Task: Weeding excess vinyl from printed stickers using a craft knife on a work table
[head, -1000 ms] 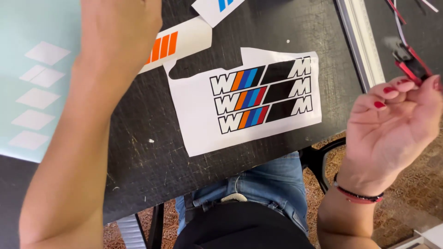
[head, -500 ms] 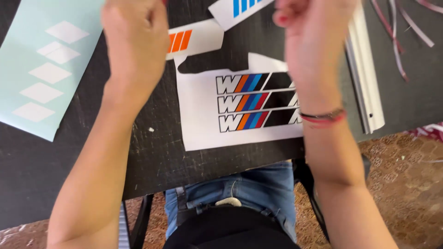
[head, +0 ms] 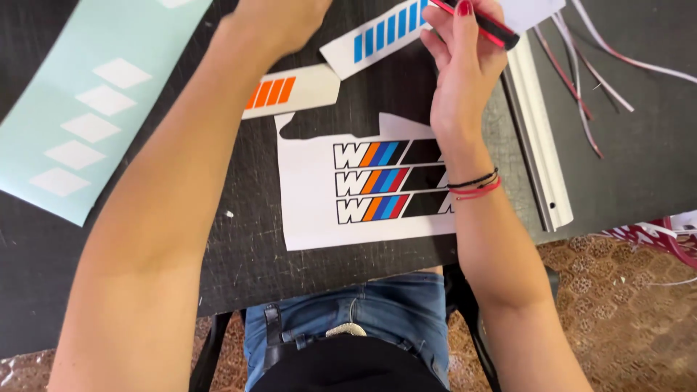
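Nearest me, at six o'clock, the white decal sheet point(head: 341, 210) lies flat on the black table point(head: 239, 261), its three striped emblems partly under my right forearm. Just beyond, at eleven o'clock of it, sits the orange-striped strip point(head: 290, 91), and farther at one o'clock the blue-striped strip point(head: 381, 36). My right hand point(head: 461, 62) is curled closed around a red-and-black craft knife point(head: 483, 23), resting at the blue strip's right end. My left hand point(head: 279, 22) runs off the top edge at twelve o'clock; I cannot tell its grip. I judge the forearm could drag or crease the decal sheet, and the knife could slip off the strip, since little seems to pin it.
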